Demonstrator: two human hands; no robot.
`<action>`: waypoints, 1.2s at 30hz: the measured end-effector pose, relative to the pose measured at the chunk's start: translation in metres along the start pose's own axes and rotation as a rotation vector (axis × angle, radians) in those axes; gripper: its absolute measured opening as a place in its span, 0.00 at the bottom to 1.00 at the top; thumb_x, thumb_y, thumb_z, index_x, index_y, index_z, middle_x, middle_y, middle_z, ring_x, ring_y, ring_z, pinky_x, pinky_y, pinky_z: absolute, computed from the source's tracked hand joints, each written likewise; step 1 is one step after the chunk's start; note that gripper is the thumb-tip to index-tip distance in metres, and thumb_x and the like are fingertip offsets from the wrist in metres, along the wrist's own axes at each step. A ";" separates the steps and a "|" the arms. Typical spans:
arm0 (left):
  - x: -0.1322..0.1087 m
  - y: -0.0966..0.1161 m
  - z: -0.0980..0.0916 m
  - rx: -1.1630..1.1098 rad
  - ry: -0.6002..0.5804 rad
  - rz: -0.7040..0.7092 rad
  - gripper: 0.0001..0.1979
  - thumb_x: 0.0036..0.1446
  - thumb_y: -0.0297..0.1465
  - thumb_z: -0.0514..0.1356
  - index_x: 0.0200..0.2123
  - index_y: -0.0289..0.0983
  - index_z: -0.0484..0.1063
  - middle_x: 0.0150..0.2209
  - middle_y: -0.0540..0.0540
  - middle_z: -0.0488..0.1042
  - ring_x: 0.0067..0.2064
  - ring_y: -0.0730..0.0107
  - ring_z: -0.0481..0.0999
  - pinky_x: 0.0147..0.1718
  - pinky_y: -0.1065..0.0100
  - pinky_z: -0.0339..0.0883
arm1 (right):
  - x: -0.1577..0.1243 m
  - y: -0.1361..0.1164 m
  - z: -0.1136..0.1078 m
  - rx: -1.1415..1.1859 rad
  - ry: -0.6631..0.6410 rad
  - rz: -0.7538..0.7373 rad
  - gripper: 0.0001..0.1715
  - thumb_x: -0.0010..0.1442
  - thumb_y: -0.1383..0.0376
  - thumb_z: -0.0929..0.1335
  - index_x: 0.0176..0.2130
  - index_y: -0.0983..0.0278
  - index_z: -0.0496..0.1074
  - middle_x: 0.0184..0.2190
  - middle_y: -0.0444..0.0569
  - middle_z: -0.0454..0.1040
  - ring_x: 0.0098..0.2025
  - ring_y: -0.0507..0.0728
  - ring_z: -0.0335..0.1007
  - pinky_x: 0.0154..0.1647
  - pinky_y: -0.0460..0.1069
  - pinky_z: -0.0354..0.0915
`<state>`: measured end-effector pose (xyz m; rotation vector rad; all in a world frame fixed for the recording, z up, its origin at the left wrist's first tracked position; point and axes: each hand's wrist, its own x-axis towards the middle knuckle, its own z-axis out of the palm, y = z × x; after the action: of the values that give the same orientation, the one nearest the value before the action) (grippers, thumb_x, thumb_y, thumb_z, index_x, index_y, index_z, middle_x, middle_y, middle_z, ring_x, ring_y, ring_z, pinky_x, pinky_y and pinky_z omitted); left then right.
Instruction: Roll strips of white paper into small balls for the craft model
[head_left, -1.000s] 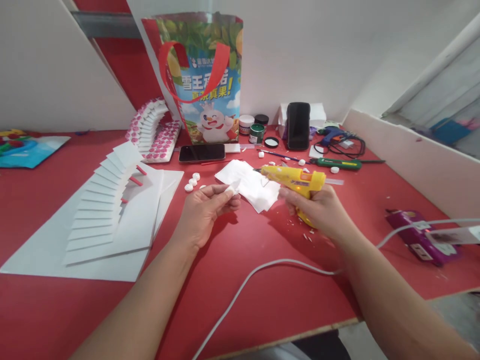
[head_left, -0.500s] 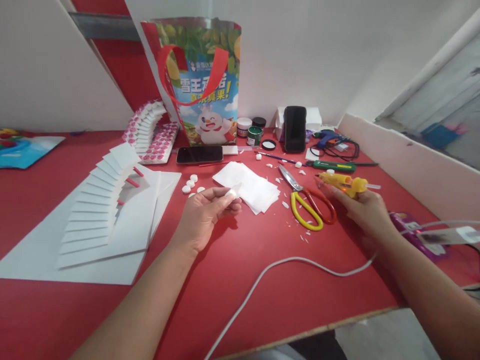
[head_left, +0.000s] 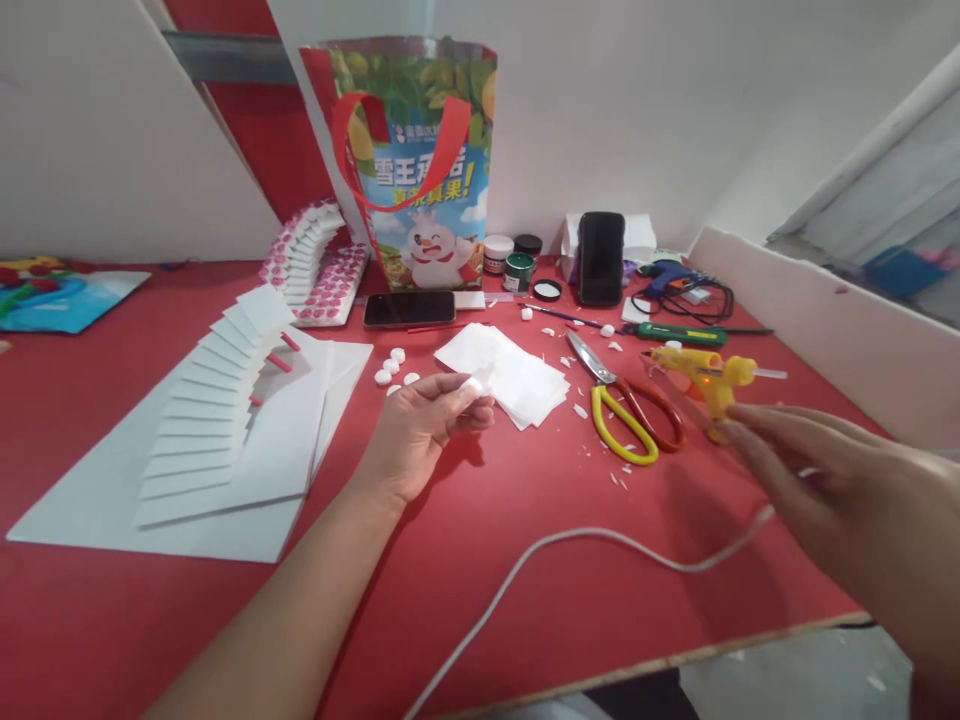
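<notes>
My left hand (head_left: pixel 431 425) is closed in a pinch on a small white piece (head_left: pixel 474 386), over the near edge of a stack of white paper squares (head_left: pixel 517 375). Several round white pieces (head_left: pixel 386 374) lie just behind that hand. A yellow glue gun (head_left: pixel 705 370) with a lit orange light stands on the table at the right. My right hand (head_left: pixel 847 480) is open beside it, fingers stretched out, the tips close to its handle; whether they touch is hard to tell. Scissors (head_left: pixel 626 400) with one yellow and one red handle lie left of the glue gun, among white scraps.
White stepped foam boards (head_left: pixel 199 400) lie on the left, with a pink-patterned stepped model (head_left: pixel 330 285) behind. A printed bag (head_left: pixel 420 170), paint jars (head_left: pixel 517 270), phones (head_left: pixel 601 258) and a green screwdriver (head_left: pixel 682 333) line the back. A white cable (head_left: pixel 570 537) crosses the front.
My right hand has let go of the glue gun and drawn back toward the right and nearer to me. The left hand keeps its pinch. The view has shifted slightly.
</notes>
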<state>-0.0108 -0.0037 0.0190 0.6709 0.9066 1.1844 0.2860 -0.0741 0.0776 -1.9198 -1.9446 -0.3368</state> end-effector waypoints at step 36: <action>0.003 -0.004 -0.001 -0.012 -0.020 0.139 0.13 0.41 0.35 0.77 0.29 0.35 0.82 0.26 0.48 0.81 0.28 0.72 0.79 0.32 0.69 0.76 | 0.043 -0.136 0.093 1.250 -0.138 -0.104 0.18 0.58 0.72 0.66 0.41 0.59 0.83 0.36 0.48 0.75 0.34 0.51 0.70 0.33 0.47 0.67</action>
<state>-0.0092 -0.0022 0.0143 0.7438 0.8461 1.3032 0.1419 0.0001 0.0259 -0.9980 -1.6301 0.8274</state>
